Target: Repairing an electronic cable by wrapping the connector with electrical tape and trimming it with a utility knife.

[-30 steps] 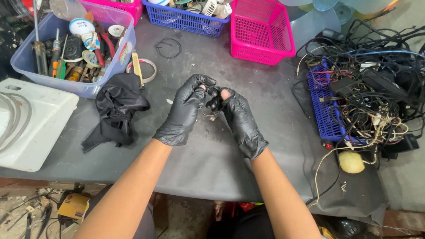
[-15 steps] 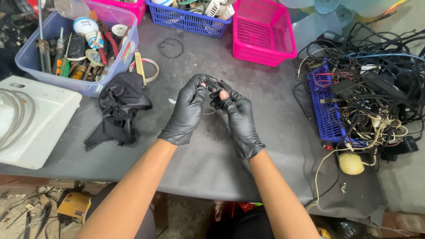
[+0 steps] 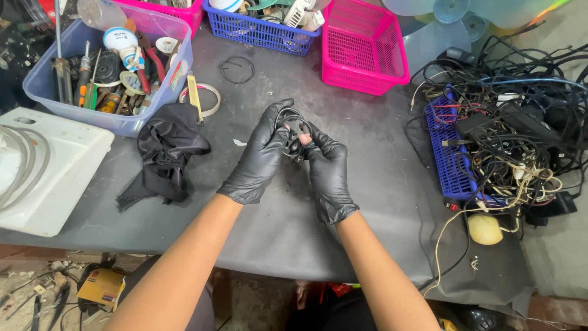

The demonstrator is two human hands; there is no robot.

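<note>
Small black gadget [image 3: 295, 147] with a thin looped cord sits pinched between both gloved hands above the gray table [image 3: 367, 153], mostly hidden so can't tell what it is. Left hand [image 3: 260, 156] curls around it, right hand [image 3: 327, 171] pinches from the side. Black rag [image 3: 162, 153] lies left, cable tangle [image 3: 514, 141] far right.
</note>
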